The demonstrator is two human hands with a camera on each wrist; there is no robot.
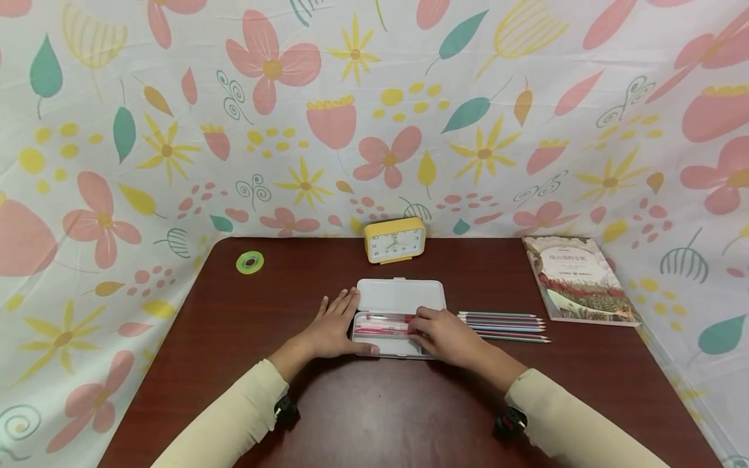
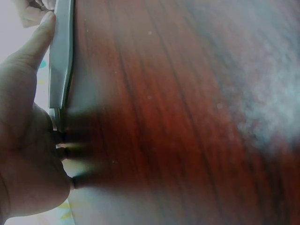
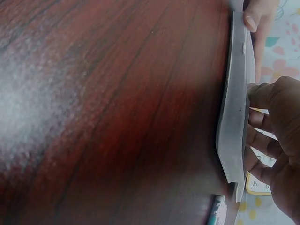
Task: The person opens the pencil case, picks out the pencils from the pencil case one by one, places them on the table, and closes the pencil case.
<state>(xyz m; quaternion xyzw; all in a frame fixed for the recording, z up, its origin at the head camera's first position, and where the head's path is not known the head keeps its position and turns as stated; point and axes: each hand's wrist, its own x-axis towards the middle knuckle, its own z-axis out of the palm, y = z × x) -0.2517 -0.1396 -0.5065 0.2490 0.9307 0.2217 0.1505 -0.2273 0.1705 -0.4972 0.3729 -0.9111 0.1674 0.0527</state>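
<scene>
A white pencil case [image 1: 400, 296] lies unfolded on the table, its lid tipped back. Several red and pink pens [image 1: 380, 326] lie lengthwise inside it. My left hand [image 1: 332, 331] rests at the case's left end, fingers straight and spread, thumb on the front rim. Over the right ends of the pens, my right hand [image 1: 447, 335] curls its fingers and grips them inside the case. In the right wrist view, the case wall [image 3: 234, 108] partly hides the fingertips of the right hand [image 3: 281, 136]. The left thumb [image 2: 40, 40] touches the case edge [image 2: 61, 61] in the left wrist view.
Several colored pencils [image 1: 509, 326] lie in a row just right of the case. Behind it stands a yellow clock [image 1: 395, 240]. A book [image 1: 579, 279] lies at the back right, and a green tape roll [image 1: 249, 262] at the back left of the brown table [image 1: 374, 409].
</scene>
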